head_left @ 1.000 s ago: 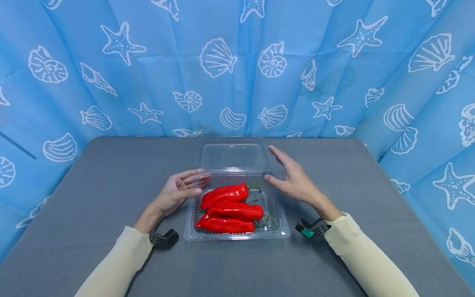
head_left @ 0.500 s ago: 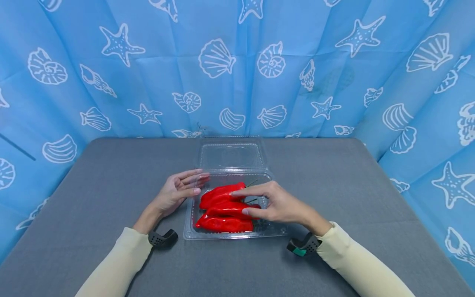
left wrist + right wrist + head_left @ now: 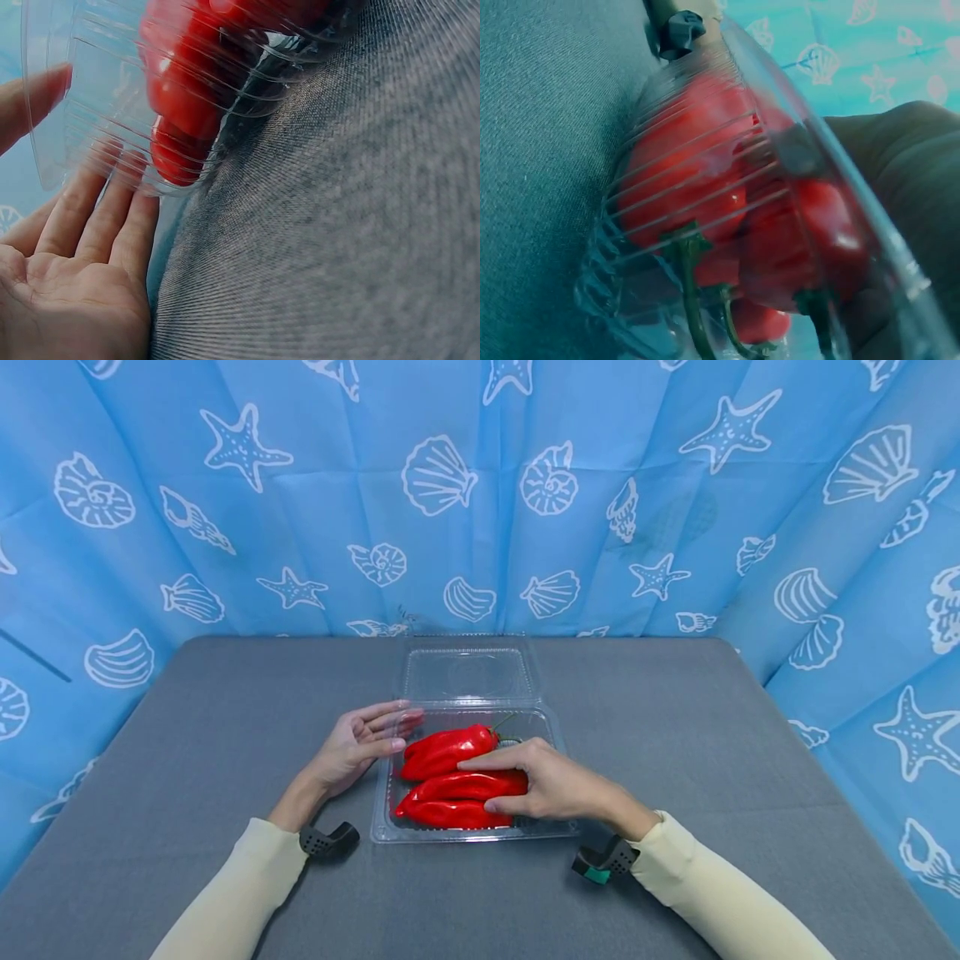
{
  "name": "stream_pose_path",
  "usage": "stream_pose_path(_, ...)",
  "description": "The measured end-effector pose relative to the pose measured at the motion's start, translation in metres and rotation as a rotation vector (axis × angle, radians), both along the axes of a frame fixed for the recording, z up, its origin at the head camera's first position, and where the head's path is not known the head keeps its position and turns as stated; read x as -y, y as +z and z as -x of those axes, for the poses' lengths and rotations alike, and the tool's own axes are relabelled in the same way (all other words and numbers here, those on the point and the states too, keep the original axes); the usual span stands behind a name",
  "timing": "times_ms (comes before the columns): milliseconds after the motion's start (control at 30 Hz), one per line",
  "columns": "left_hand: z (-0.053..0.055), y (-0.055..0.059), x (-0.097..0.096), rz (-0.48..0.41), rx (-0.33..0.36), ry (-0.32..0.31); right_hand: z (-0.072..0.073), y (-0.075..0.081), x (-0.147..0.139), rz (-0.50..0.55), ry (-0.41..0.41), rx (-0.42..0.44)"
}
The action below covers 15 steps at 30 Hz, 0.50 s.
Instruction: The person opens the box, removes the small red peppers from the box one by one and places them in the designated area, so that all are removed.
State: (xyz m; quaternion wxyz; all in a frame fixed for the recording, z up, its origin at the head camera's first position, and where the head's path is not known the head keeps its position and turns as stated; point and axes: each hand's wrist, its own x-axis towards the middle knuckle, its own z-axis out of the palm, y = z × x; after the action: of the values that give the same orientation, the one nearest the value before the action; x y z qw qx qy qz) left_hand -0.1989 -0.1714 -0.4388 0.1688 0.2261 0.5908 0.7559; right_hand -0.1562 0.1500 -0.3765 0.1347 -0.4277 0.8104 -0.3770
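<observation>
Three glossy red peppers lie side by side in a clear plastic clamshell container (image 3: 472, 837): a rear one (image 3: 448, 752), a middle one (image 3: 471, 786) and a front one (image 3: 453, 815). My right hand (image 3: 561, 783) reaches over the container's right side and grips the middle pepper between thumb and fingers, covering its stem end. At the left wall, my left hand (image 3: 352, 750) rests with fingers extended, their tips against the plastic; the left wrist view shows its palm turned up. Through the ribbed wall in the right wrist view, green stems (image 3: 694, 300) show.
The container's lid (image 3: 468, 672) is folded back flat toward the table's far edge. A grey cloth (image 3: 285, 685) covers the table. Behind it hangs a blue curtain (image 3: 315, 502) with white shells and starfish. Each wrist wears a black band.
My right hand has moved left and down from beside the container onto the middle pepper and taken hold of it. The peppers have shifted slightly. The left hand has stayed in place.
</observation>
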Motion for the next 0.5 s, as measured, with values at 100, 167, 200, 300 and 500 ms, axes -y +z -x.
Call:
stream_pose_path(100,0.0,-0.001,0.001,0.0,-0.004,0.0,0.0,0.001,0.0,0.006,-0.004,-0.003)
stream_pose_path(167,0.0,-0.002,0.001,0.001,-0.006,-0.002,-0.001,0.003,-0.001,0.024,-0.019,0.001)
stream_pose_path(200,0.0,-0.002,0.001,0.0,-0.006,-0.002,-0.001,0.004,-0.002,0.041,-0.029,0.005)
stream_pose_path(300,0.001,-0.002,0.001,-0.004,-0.007,-0.005,-0.001,0.011,-0.005,0.106,-0.072,-0.002)
stream_pose_path(500,0.001,-0.001,0.001,-0.017,-0.001,-0.007,0.008,0.024,-0.021,0.227,-0.199,-0.063)
